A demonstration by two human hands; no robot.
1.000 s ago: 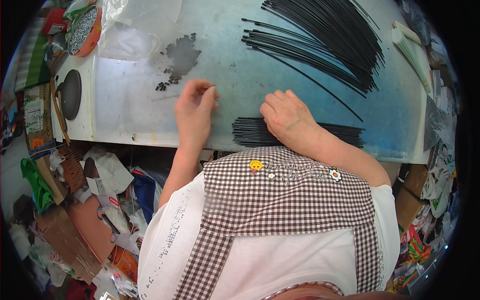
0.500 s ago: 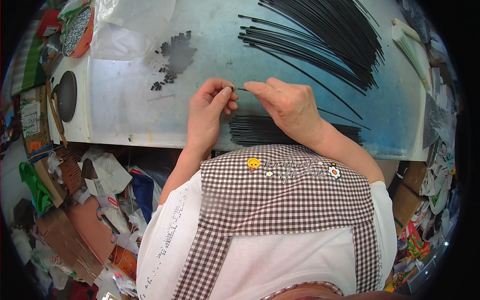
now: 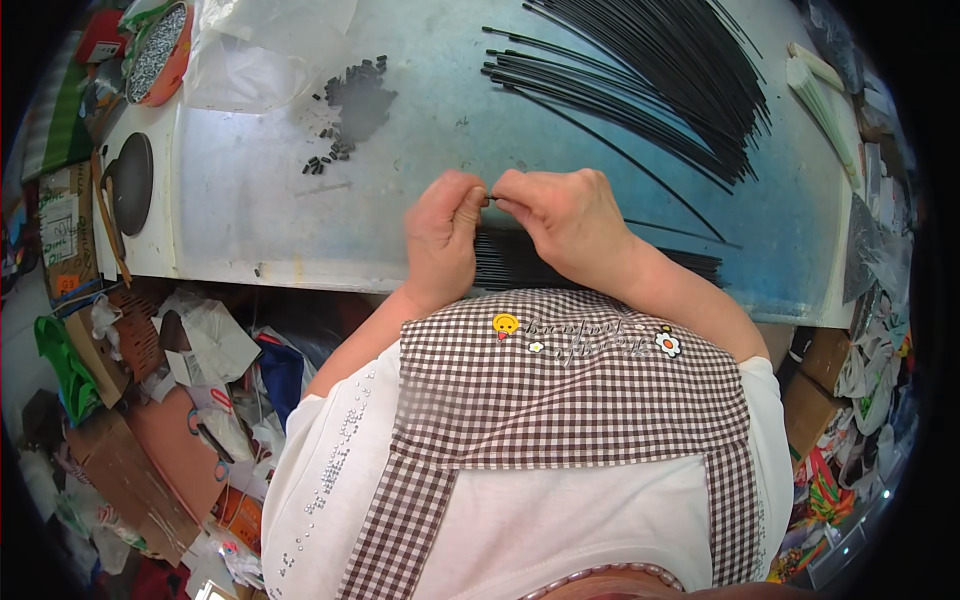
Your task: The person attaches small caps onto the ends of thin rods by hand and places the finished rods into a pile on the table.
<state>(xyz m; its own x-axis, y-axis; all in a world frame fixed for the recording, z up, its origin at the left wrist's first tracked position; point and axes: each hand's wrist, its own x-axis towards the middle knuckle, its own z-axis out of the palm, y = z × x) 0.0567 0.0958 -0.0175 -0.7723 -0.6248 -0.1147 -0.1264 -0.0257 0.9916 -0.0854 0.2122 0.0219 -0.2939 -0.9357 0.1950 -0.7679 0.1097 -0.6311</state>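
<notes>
My left hand point(image 3: 442, 235) is closed in a pinch, thumb against forefinger, on a small black cap point(image 3: 489, 199) that shows only as a dark bit between the hands. Right beside it, my right hand point(image 3: 570, 215) pinches the end of a thin black rod point(image 3: 690, 236), whose length runs back under the wrist to the right. The fingertips of both hands nearly meet. Below them lies a bundle of similar black rods point(image 3: 510, 262) along the table's near edge, partly covered by my hands. Loose short black caps point(image 3: 320, 163) are scattered at the far left.
A large fan of black rods point(image 3: 650, 80), some with thicker ends, covers the far right of the table point(image 3: 260, 220). Far left are a clear plastic bag point(image 3: 250, 70), an orange bowl of small grey pieces point(image 3: 165, 55) and a dark round object point(image 3: 133, 185). Boxes and clutter crowd the lower left.
My left hand has moved right and slightly nearer to me, closing the gap to my right hand. The rod end and the cap now meet between the fingertips.
</notes>
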